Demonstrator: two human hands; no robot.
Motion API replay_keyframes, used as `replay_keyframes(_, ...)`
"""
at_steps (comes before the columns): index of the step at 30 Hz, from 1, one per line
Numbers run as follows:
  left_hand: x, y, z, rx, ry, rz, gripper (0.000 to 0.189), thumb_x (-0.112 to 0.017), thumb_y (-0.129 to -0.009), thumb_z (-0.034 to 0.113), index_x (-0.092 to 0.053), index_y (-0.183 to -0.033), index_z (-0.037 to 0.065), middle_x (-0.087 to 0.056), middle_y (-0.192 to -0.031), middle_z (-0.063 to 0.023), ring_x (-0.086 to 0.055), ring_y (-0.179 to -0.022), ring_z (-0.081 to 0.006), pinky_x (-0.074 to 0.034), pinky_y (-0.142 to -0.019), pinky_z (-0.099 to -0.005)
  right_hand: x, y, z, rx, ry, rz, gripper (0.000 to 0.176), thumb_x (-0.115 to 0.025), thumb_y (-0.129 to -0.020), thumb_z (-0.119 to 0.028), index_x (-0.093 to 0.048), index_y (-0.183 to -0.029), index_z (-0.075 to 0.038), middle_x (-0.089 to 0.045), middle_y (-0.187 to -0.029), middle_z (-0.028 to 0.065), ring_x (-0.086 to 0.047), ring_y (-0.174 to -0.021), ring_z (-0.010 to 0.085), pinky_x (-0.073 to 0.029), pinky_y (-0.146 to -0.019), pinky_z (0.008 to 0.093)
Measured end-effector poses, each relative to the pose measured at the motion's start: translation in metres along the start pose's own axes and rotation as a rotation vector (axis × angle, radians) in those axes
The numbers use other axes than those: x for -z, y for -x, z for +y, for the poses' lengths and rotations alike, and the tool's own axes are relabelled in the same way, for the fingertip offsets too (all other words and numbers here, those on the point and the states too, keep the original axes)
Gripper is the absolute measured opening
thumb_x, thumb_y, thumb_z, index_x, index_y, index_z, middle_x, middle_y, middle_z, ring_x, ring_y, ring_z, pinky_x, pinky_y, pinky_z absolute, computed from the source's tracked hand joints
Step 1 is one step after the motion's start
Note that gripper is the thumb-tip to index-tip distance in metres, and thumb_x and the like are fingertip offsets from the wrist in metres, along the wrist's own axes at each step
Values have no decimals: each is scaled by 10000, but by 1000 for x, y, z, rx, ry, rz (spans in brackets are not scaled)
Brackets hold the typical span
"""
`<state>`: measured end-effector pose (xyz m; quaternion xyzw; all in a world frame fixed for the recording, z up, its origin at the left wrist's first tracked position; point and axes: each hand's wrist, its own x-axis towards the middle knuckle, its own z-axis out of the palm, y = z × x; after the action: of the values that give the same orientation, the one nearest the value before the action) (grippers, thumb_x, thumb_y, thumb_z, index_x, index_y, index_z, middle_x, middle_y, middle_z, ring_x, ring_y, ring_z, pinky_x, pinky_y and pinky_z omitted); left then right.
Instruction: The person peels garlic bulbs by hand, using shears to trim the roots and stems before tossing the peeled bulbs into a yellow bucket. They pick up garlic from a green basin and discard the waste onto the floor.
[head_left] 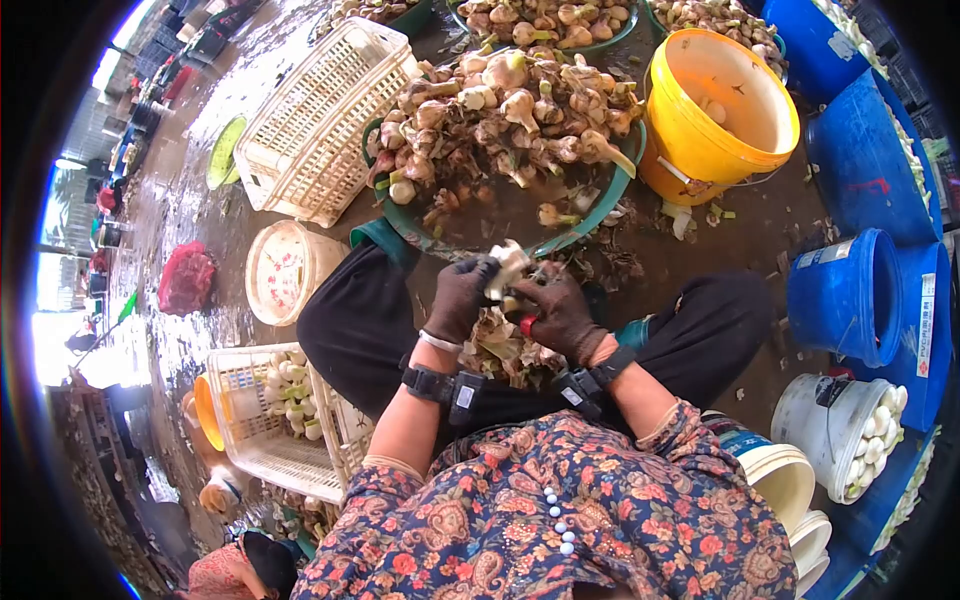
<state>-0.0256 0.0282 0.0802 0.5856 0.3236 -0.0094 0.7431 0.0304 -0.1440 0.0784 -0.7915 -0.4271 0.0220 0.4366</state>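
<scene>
My left hand (pixel 461 298), in a dark brown glove, is closed around a whitish garlic bulb (pixel 509 268) between my knees. Against the bulb's other side is my right hand (pixel 562 312), gloved alike, with its fingers curled in. A red band shows at the right hand's fingers; whether they also grip a small tool is hidden. Below both hands lies a heap of papery garlic peelings (pixel 500 350) in my lap. Just beyond them stands a wide green basin (pixel 590 232), piled with unpeeled garlic bulbs (pixel 500 120).
A yellow bucket (pixel 690 120) stands right of the basin, a white crate (pixel 320 120) left. Nearer left are a lidded tub (pixel 285 270) and a crate (pixel 240 420) with cleaned garlic. On the right are a blue bucket (pixel 845 295) and a white pail (pixel 815 430) of garlic.
</scene>
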Motion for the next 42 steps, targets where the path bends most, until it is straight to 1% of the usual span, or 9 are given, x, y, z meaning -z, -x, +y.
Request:
replay_keyframes(4, 2, 1, -5, 87, 159, -3, 230, -605, -864, 145, -617, -1046, 4, -650, -921, -77, -625, -748, -165, -506, -665, -272, -14, 1, 12, -324, -440, -68, 261, -685, -763, -208, -608, -970, -70, -589, -861, 97, -554, -722, 222, -455, -668, 316)
replay_keyframes(7, 0, 10, -4, -695, -626, 58, 258, -587, -860, 94, -579, -1107, 19, -649, -990, -118, -634, -857, -222, -501, -743, -308, -17, 6, 25, -930, -1185, -57, 220, -620, -848, -253, -609, -900, -39, -603, -790, 36, -539, -667, 166, -440, -626, 265)
replay_keyframes(9, -8, 17, 6, -977, -848, 129, 280, -558, -859, 41, -551, -1138, 25, -619, -1079, -153, -602, -998, -258, -479, -821, -333, -24, 14, 43, -601, -939, -154, 237, -571, -878, -273, -621, -911, -43, -596, -777, -3, -551, -683, 127, -447, -621, 262)
replay_keyframes(13, 13, 34, 21, -477, 355, -217, 326, -526, -893, 156, -495, -1184, 13, -586, -1051, -97, -592, -948, -210, -483, -842, -344, -39, 46, 107, -992, -1818, 116, 333, -465, -896, -261, -569, -1136, -55, -646, -954, 53, -611, -790, 174, -505, -701, 277)
replay_keyframes(27, -42, 19, 12, -307, -1144, 13, 435, -700, -761, 408, -633, -915, 7, -656, -750, -130, -638, -652, -238, -481, -587, -350, -13, 10, 40, -769, -1096, 319, 274, -548, -903, -288, -596, -1014, -43, -611, -867, 24, -562, -734, 89, -465, -648, 264)
replay_keyframes(32, -27, 20, 14, 14, -34, -214, 224, -568, -873, 237, -628, -788, 38, -588, -670, -32, -581, -574, -162, -431, -506, -253, -9, 5, 29, -974, -1326, 174, 246, -500, -911, -341, -556, -915, -102, -523, -718, -23, -496, -588, 90, -416, -512, 281)
replay_keyframes(39, 16, 42, 54, -1239, -1061, 179, 270, -679, -755, 90, -565, -999, 70, -601, -956, -62, -591, -876, -208, -499, -747, -313, -30, 27, 85, -912, -2308, 39, 373, -446, -906, -499, -451, -741, -165, -472, -652, -34, -460, -558, 109, -329, -450, 246)
replay_keyframes(41, 38, 37, 30, -300, 246, -306, 274, -695, -733, 81, -580, -982, 71, -596, -975, -80, -589, -902, -238, -493, -747, -308, -10, 11, 60, -1053, -1753, -31, 401, -429, -910, -530, -494, -779, -157, -502, -682, -23, -498, -606, 124, -381, -472, 266)
replay_keyframes(42, 17, 38, 28, -804, -163, -183, 241, -682, -769, 121, -579, -974, 50, -610, -881, -58, -610, -811, -202, -493, -679, -286, 4, -1, 30, -1096, -1687, -4, 419, -451, -904, -533, -541, -851, -127, -523, -703, -10, -528, -635, 136, -435, -503, 299)
